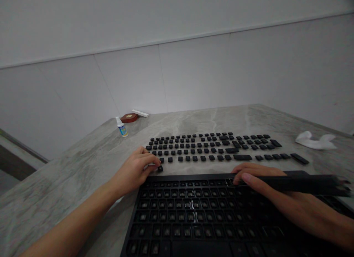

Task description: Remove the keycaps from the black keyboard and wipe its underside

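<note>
My left hand (pixel 136 168) is closed, with the thumb and fingertips pinching a small black keycap (pixel 160 168) just above the table. It is beside the upper left corner of a black keyboard (pixel 190 205), whose key positions are mostly bare sockets. My right hand (pixel 265 179) is closed around a long black tool (pixel 306 183) over the keyboard's top right. A thin wire shows at the fingertips, near the top row of sockets. The tool's far end is blurred. Behind the keyboard, loose black keycaps (pixel 189 151) lie in rows on the table.
On the grey marbled table (pixel 91 161) stand a white spray bottle (pixel 122 127) and a reddish-brown case (pixel 129 118) at the back left. A white strip-like object (pixel 140 113) lies beside the case. A crumpled white tissue (pixel 315 141) rests at the right. A wall (pixel 193 76) borders the table's back.
</note>
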A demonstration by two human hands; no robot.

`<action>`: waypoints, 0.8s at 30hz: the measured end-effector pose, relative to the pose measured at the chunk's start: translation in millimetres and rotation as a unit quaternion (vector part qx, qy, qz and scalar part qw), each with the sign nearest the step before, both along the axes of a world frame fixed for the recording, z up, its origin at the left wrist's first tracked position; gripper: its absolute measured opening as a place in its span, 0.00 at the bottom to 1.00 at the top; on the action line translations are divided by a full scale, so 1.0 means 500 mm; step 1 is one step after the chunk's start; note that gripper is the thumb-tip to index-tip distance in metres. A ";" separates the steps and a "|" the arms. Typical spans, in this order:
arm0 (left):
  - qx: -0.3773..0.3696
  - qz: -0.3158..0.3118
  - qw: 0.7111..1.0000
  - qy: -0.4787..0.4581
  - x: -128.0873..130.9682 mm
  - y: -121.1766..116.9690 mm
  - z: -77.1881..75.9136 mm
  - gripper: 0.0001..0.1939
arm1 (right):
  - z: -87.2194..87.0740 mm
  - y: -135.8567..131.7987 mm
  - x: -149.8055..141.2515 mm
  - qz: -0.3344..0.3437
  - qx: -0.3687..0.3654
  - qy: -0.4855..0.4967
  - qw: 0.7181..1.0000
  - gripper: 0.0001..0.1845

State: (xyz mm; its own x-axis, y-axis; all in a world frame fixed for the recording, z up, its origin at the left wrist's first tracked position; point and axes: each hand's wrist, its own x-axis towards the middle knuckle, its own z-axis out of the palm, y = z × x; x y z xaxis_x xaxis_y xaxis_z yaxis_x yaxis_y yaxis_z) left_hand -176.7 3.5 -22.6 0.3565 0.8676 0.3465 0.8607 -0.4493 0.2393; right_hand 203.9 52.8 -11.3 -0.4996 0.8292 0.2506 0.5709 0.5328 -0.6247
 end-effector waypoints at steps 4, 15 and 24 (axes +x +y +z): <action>0.009 0.025 1.000 0.002 0.006 -0.003 0.007 0.05 | 0.002 -0.002 -0.001 -0.004 -0.004 0.001 1.000 0.30; -0.013 0.006 1.000 0.017 0.010 0.002 0.004 0.04 | 0.014 -0.009 -0.008 -0.016 -0.017 0.001 1.000 0.30; 0.015 -0.008 1.000 0.019 -0.033 -0.012 0.026 0.08 | 0.012 -0.007 -0.007 -0.011 -0.017 0.003 1.000 0.30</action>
